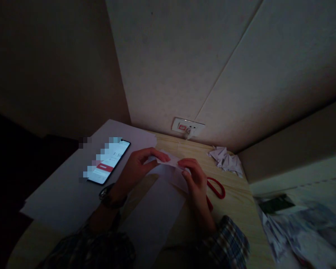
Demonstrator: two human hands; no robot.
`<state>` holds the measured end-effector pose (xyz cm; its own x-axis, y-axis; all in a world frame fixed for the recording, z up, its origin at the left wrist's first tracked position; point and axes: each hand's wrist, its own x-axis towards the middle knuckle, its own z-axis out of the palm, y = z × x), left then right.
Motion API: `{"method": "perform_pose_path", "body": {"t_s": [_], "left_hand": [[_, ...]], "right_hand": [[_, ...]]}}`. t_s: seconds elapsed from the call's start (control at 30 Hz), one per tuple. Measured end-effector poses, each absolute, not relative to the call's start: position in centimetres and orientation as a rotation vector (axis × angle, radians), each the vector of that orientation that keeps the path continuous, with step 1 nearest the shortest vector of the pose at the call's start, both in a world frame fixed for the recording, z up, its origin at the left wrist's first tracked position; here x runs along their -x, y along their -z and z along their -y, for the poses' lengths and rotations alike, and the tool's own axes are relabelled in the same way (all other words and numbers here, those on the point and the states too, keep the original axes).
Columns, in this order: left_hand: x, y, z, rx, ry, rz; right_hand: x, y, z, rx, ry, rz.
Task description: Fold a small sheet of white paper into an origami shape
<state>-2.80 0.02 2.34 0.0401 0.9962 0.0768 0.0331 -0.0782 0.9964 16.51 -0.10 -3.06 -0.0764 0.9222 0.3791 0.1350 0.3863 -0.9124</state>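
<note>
Folded white paper strip (172, 161), over the pale wood-grain table (238, 209). You pinch it at both ends, left hand (141, 164) and right hand (196, 178); fingertips hide the ends. Long axis runs left-right, right end slightly lower. Beneath, the flat white paper sheet (156, 213) is cut off at frame bottom. Red looped handles (210, 204) beside your right hand, partly hidden. Black-edged phone (106, 167) left, partly pixelated.
</note>
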Motion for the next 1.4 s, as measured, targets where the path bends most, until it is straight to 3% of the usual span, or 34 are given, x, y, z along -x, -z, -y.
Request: {"method": "perform_pose_path", "body": {"t_s": [0.27, 0.8, 1.23, 1.4], "left_hand": [[2.9, -1.9, 0.0, -1.324, -1.332, -1.002], [3.2, -0.7, -0.5, -0.889, -1.343, -1.293], [2.6, -1.0, -0.4, -1.183, -1.191, -1.390], [2.5, 0.0, -0.1, -1.237, -1.194, -1.221]], "right_hand": [[-16.9, 3.4, -0.2, 0.972, -0.846, 1.585], [-16.4, 3.6, 0.3, 0.900, -1.056, 1.494], [-16.1, 3.7, -0.3, 1.098, -0.866, 1.293], [-16.0, 4.1, -0.6, 1.161, -0.881, 1.270]]}}
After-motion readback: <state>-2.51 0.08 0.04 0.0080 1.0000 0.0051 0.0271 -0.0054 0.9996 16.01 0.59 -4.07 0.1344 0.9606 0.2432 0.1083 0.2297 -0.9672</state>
